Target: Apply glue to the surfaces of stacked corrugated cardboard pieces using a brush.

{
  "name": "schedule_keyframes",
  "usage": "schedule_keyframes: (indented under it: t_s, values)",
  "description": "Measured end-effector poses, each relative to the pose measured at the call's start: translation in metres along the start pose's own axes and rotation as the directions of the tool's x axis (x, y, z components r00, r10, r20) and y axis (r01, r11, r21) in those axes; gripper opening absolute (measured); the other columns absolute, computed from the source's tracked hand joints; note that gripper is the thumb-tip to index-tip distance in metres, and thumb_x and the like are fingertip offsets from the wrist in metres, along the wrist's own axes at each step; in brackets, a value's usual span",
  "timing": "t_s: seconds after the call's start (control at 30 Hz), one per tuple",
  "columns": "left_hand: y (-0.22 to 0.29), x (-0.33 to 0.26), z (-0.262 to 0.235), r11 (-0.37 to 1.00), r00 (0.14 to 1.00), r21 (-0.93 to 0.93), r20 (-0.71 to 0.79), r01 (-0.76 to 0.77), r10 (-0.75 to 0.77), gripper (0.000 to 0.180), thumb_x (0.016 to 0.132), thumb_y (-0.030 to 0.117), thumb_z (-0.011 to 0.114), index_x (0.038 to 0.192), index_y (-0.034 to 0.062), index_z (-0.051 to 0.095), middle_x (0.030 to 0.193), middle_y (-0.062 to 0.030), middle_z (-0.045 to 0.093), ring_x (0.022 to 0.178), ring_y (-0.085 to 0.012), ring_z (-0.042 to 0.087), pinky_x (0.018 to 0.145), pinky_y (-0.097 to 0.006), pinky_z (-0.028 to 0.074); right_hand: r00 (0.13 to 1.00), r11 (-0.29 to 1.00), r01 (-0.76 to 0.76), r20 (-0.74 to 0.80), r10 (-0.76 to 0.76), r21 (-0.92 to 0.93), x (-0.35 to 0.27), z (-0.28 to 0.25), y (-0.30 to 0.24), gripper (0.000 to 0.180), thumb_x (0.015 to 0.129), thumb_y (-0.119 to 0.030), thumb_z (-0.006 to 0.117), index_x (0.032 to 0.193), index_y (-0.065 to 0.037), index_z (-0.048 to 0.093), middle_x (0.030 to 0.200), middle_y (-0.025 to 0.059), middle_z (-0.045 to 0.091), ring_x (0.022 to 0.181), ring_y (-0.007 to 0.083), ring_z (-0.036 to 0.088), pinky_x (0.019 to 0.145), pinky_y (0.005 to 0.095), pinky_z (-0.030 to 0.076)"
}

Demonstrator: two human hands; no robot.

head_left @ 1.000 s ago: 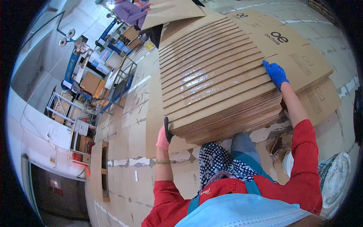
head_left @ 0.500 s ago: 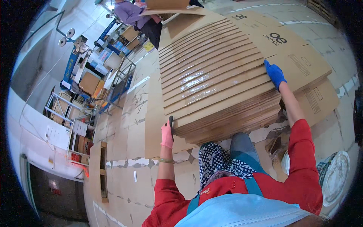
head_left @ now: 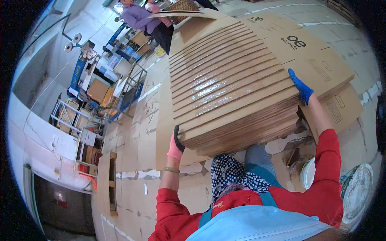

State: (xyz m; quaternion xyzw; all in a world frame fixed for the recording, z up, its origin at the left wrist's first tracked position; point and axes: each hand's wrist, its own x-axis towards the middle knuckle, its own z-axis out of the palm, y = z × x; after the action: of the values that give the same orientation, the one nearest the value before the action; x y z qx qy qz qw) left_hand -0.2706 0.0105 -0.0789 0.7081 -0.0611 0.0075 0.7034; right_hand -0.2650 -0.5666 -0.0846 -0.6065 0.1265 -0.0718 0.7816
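A tall stack of flat brown cardboard sheets [head_left: 237, 96] lies before me, its upper sheets fanned in overlapping steps with a glossy strip across them. My left hand [head_left: 175, 145], in a pink glove with black on the finger side, rests against the stack's near left corner, fingers stretched along the edge. At the near right edge is my right hand [head_left: 302, 89] in a blue glove, its fingers straight and held together flat beside the cardboard. Neither hand is wrapped round a sheet. The undersides of both hands are partly hidden.
Printed cardboard sheets [head_left: 317, 60] lie beside the stack on the right. A person in purple [head_left: 138, 18] handles cardboard at the far end. Metal-framed benches [head_left: 130, 86] stand along the left. White buckets [head_left: 357, 193] stand at my right, and a wooden pallet [head_left: 107, 184] is at the left.
My right hand has slid outward to the right and its fingers have straightened. My left hand has shifted slightly outward and nearer me. The far person's cardboard has tipped lower.
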Motion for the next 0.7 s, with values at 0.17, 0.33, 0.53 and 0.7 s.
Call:
schedule_keyframes:
  t_s: [0.17,0.33,0.53,0.7]
  values:
    - [0.000,-0.005,0.007,0.998,0.999,-0.055,0.032,0.004,-0.002,0.047,0.091,0.038,0.043,0.128,0.0097,0.042,0.121,-0.0068,0.050,0.109,-0.0223,0.050,0.090,-0.039,0.043,0.999,0.993,-0.031,0.031,0.028,0.113,-0.004,0.003,-0.001,0.059,0.086,-0.047,0.049,0.132,-0.011,0.038,0.123,0.0094,0.051,0.103,0.0196,0.055,0.084,0.0340,0.048]
    - [-0.019,0.001,-0.018,0.997,0.997,-0.064,0.058,-0.043,0.046,0.051,0.089,0.043,0.044,0.129,0.0105,0.041,0.124,-0.0055,0.048,0.108,-0.0225,0.050,0.089,-0.037,0.043,1.000,0.999,-0.009,-0.009,0.009,0.048,-0.023,0.020,-0.005,0.063,0.086,-0.051,0.046,0.133,-0.010,0.037,0.125,0.0101,0.050,0.109,0.0209,0.052,0.092,0.0354,0.043]
    - [-0.005,0.008,-0.021,0.887,0.894,-0.242,-0.123,0.394,-0.431,0.060,0.084,0.055,0.045,0.124,0.0104,0.043,0.117,-0.0056,0.051,0.098,-0.0217,0.054,0.080,-0.035,0.045,0.995,0.981,-0.096,-0.035,0.092,-0.167,0.010,-0.036,0.015,0.062,0.088,-0.051,0.040,0.134,-0.009,0.035,0.118,0.0111,0.053,0.105,0.0230,0.051,0.093,0.0360,0.037]
    - [-0.002,-0.007,-0.032,0.844,0.895,0.322,-0.282,0.428,-0.346,0.062,0.080,0.061,0.043,0.100,0.0052,0.060,0.082,-0.0100,0.062,0.078,-0.0253,0.061,0.068,-0.037,0.047,0.844,-0.110,0.334,0.349,-0.406,-0.936,-0.003,-0.041,0.016,0.047,0.089,-0.048,0.039,0.121,-0.016,0.050,0.080,0.0161,0.064,0.066,0.0325,0.059,0.065,0.0427,0.047]
